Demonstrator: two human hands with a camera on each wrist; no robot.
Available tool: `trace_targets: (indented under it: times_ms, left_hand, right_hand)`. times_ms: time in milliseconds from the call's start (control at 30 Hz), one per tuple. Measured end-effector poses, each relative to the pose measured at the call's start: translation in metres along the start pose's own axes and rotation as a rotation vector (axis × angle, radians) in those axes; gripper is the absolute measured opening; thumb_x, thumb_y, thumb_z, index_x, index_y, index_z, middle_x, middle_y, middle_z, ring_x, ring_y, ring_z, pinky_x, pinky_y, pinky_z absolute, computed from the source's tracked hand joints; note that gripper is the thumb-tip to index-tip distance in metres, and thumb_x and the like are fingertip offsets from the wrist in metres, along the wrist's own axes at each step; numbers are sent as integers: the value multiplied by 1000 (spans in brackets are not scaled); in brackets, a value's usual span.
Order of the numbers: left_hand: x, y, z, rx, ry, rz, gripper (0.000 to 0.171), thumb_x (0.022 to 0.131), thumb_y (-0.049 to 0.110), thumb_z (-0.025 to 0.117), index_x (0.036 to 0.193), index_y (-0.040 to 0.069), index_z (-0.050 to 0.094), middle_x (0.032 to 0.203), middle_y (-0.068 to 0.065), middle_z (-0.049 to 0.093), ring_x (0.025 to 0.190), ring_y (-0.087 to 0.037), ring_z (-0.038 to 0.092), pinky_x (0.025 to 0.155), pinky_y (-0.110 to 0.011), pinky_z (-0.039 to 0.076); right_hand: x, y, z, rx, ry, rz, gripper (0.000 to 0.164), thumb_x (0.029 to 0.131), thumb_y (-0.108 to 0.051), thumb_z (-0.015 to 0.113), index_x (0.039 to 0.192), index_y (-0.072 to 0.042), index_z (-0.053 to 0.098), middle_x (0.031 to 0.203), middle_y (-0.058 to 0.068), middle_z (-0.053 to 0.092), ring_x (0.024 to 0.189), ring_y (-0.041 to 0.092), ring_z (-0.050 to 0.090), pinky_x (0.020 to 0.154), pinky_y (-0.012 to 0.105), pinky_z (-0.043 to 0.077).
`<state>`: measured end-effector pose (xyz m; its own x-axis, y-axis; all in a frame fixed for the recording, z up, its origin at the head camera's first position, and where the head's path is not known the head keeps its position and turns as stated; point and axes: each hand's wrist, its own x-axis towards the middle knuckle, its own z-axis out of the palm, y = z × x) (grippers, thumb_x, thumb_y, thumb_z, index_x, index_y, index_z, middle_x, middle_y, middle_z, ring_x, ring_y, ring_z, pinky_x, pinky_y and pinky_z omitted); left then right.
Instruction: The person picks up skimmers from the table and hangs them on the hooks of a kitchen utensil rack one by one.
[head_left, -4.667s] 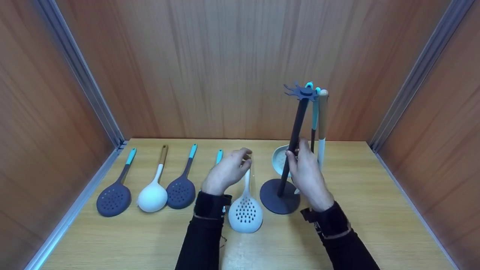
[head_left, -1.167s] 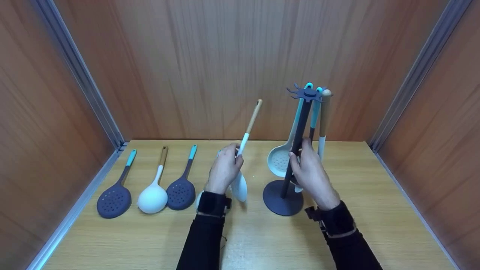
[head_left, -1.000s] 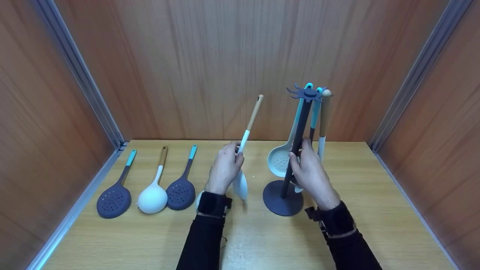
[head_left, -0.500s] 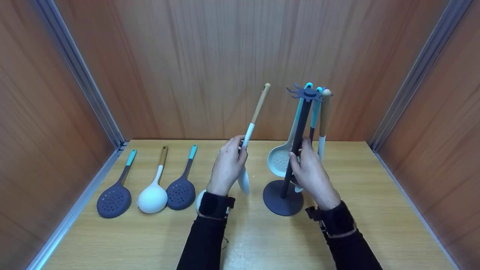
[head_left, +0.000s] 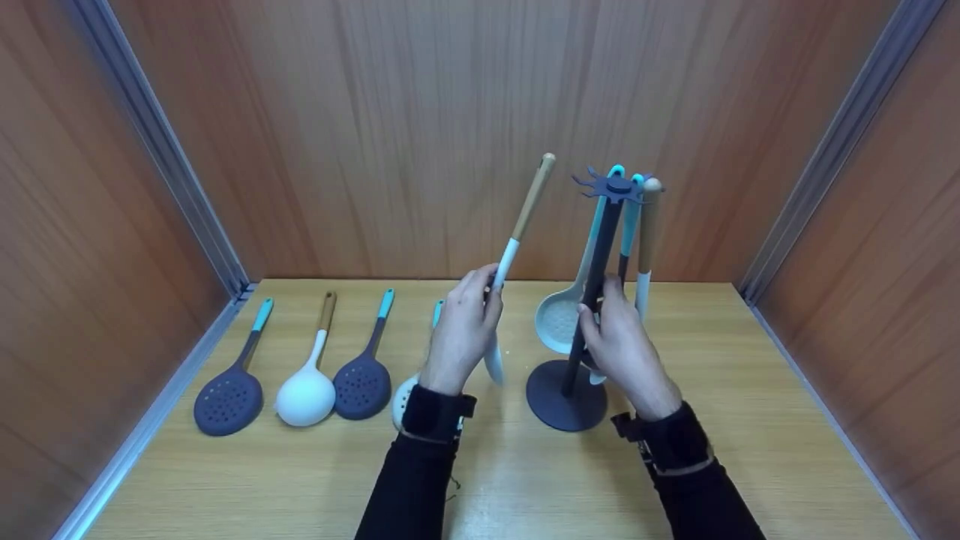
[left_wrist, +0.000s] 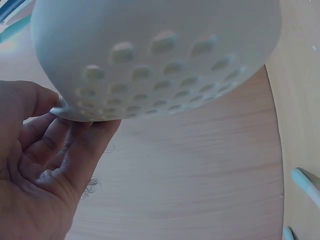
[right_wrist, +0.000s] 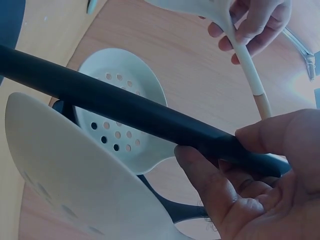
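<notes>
In the head view my left hand [head_left: 461, 326] pinches a white skimmer [head_left: 507, 259] with a wooden handle, just above its head. The skimmer is off the table, handle tilted up and right. In the left wrist view, the holes of its white head [left_wrist: 160, 65] show close up. My right hand [head_left: 626, 349] grips the black post of a utensil stand [head_left: 607, 232]. From the stand's hooks hang a white perforated skimmer [head_left: 559, 321] with a turquoise handle, a turquoise-handled dark utensil [head_left: 629, 229] and a wooden-handled white utensil [head_left: 646, 240]. My right hand partly hides their lower parts.
Left on the table [head_left: 300, 480] lie a dark skimmer [head_left: 228, 400], a white ladle [head_left: 305, 397] with a wooden handle, and another dark skimmer [head_left: 362, 386]. A white perforated utensil [head_left: 402, 403] lies partly behind my left wrist. Wooden panels [head_left: 480, 135] enclose the back and sides.
The wooden-handled skimmer lay on the table at first. My left hand has picked it up, raised it and brought it right, closer to the stand. My right hand still grips the post.
</notes>
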<state>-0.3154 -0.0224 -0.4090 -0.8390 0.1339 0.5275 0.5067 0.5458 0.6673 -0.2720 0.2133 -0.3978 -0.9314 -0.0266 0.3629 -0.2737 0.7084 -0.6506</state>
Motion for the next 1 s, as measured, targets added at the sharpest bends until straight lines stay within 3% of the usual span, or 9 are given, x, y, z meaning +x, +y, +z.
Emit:
trace_targets:
  times_ms: [233, 433, 733, 1000]
  left_hand:
    - [-2, 5, 1, 25, 6, 31, 39, 116, 14, 62, 154, 6, 63, 124, -11, 75, 94, -20, 71, 78, -31, 66]
    - [-1, 9, 2, 60, -1, 41, 40, 116, 15, 62, 155, 7, 62, 128, -11, 75, 99, -20, 74, 86, -33, 70]
    - [-4, 14, 2, 63, -7, 87, 39, 118, 15, 57, 156, 7, 61, 127, -7, 74, 102, -18, 73, 84, -31, 67]
    - [-5, 19, 4, 58, -11, 87, 41, 118, 16, 58, 158, 8, 60, 128, -7, 74, 103, -18, 72, 84, -31, 68]
  right_hand:
    - [1, -1, -1, 12, -21, 30, 37, 117, -10, 55, 149, 3, 43, 132, 26, 68, 102, 35, 77, 87, 52, 71]
    - [1, -1, -1, 20, -37, 52, 37, 117, -12, 54, 150, 1, 42, 132, 25, 67, 102, 34, 77, 87, 50, 71]
    - [1, 0, 1, -1, 5, -11, 37, 116, -9, 55, 147, 5, 42, 127, 29, 70, 96, 37, 80, 82, 52, 71]
    - [1, 1, 0, 6, -14, 10, 40, 116, -10, 56, 151, 4, 41, 131, 28, 68, 99, 37, 79, 85, 53, 72]
